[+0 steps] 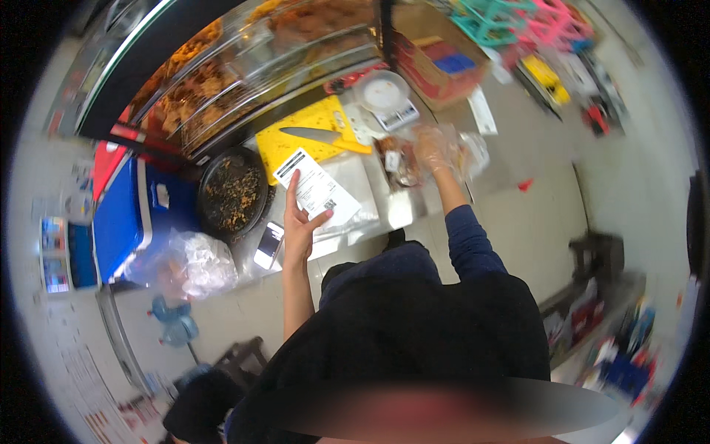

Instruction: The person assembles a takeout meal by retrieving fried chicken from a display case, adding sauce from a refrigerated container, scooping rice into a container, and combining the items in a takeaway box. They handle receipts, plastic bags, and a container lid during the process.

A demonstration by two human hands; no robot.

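My left hand (299,226) holds up a white paper slip (316,186) over the metal counter (399,211). My right hand (435,148), in a thin clear plastic glove, grips a clear bag of brown fried food (399,161) on the counter. Behind the slip lies a yellow cutting board (307,133) with a large knife (318,136) on it. A small white scale (386,100) with a round bowl stands just beyond the bag.
A glass display case of fried food (237,66) runs along the back left. A dark round pan of crumbs (233,194), a phone (268,245), a blue cooler (129,214) and crumpled plastic bags (188,263) sit left. Boxes and coloured crates (510,22) lie beyond the counter.
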